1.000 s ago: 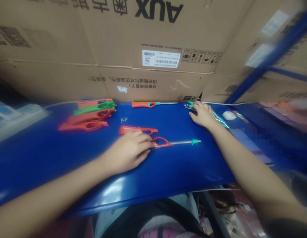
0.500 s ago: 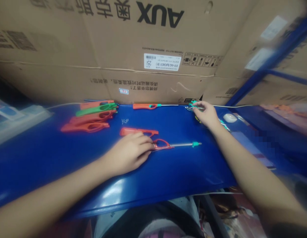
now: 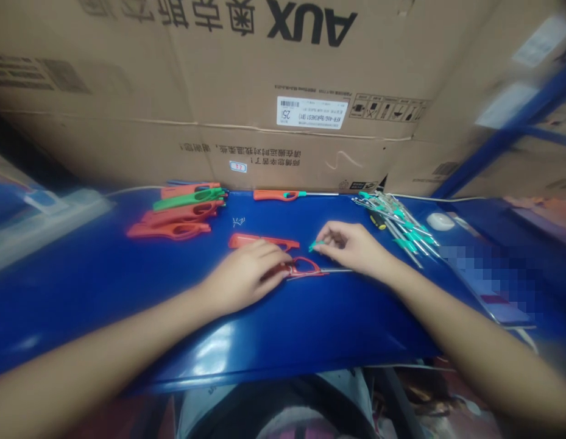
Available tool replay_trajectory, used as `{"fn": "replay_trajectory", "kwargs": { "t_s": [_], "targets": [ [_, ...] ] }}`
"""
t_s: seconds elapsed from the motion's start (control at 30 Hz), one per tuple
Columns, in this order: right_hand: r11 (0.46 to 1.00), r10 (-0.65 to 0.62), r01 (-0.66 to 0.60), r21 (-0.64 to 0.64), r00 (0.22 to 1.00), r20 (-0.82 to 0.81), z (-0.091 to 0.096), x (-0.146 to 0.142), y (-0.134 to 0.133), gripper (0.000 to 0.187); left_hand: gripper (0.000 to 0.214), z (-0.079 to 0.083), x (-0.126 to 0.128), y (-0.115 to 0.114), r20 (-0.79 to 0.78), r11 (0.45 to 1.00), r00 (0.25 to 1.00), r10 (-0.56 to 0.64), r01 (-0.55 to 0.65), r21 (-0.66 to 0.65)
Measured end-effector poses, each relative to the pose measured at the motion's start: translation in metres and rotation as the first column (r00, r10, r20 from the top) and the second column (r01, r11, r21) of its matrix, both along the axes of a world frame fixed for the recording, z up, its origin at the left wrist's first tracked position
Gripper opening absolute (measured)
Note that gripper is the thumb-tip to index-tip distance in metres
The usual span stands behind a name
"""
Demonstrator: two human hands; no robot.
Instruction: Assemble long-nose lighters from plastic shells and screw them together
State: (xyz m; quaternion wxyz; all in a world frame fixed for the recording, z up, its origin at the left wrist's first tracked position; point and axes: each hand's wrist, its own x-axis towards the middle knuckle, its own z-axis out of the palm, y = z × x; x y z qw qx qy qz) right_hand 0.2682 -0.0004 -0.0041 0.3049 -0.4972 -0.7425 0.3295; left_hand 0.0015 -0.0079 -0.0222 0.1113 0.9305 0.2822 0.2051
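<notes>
My left hand (image 3: 248, 274) is closed over the handle end of a red lighter shell (image 3: 306, 266) lying on the blue table. A metal rod (image 3: 336, 270) runs from that shell to the right, its far end hidden behind my right hand. Between thumb and forefinger, my right hand (image 3: 349, 247) pinches a small green plastic piece (image 3: 315, 245) just above the shell. Another red shell half (image 3: 259, 240) lies right behind my left hand.
Red and green lighter shells (image 3: 182, 213) are piled at the back left. A lighter with a metal rod (image 3: 278, 195) lies along the cardboard. Several metal rods with green pieces (image 3: 404, 225) are heaped at right, over a yellow-black tool (image 3: 378, 221), near a white rounded object (image 3: 440, 221).
My right hand has come from the rod heap at the back right to the red shell, carrying a small green piece. My left hand stays on the shell. The view has shifted slightly.
</notes>
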Motion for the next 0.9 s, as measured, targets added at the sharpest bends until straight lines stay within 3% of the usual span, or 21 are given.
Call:
{"fn": "replay_trajectory", "kwargs": {
  "t_s": [0.07,0.27,0.37,0.53,0.63,0.73,0.9],
  "targets": [
    [0.998,0.038,-0.041,0.039,0.997,0.071,-0.001,0.000,-0.001,0.022,0.027,-0.002,0.001,0.000,0.001,1.000,1.000,-0.002,0.002,-0.030],
    [0.995,0.083,-0.080,-0.055,0.996,0.044,0.003,0.000,-0.003,0.021,0.028,-0.006,0.001,0.002,-0.004,0.998,1.000,0.003,-0.003,-0.062],
    [0.993,0.105,-0.115,0.038,0.973,0.208,0.004,0.003,-0.002,0.015,0.027,-0.005,0.002,0.002,0.001,0.998,1.000,-0.008,0.008,-0.069],
    [0.965,0.127,-0.220,0.146,0.870,0.476,0.003,0.011,0.003,0.008,0.024,-0.003,0.002,0.002,0.000,0.996,1.000,-0.002,0.002,-0.088],
    [0.955,0.162,-0.254,0.155,0.880,0.447,0.006,0.011,0.001,0.010,0.023,-0.002,0.001,0.002,-0.001,0.994,1.000,0.012,-0.012,-0.108],
    [0.923,0.273,-0.352,0.157,0.884,0.379,0.009,0.007,-0.005,0.012,0.022,-0.001,0.001,0.002,0.004,0.989,1.000,0.030,-0.029,-0.146],
    [0.891,0.328,-0.428,0.155,0.840,0.431,0.004,0.000,-0.010,0.010,0.021,0.002,0.002,0.000,0.018,0.970,0.997,0.075,-0.068,-0.234]
  ]
}}
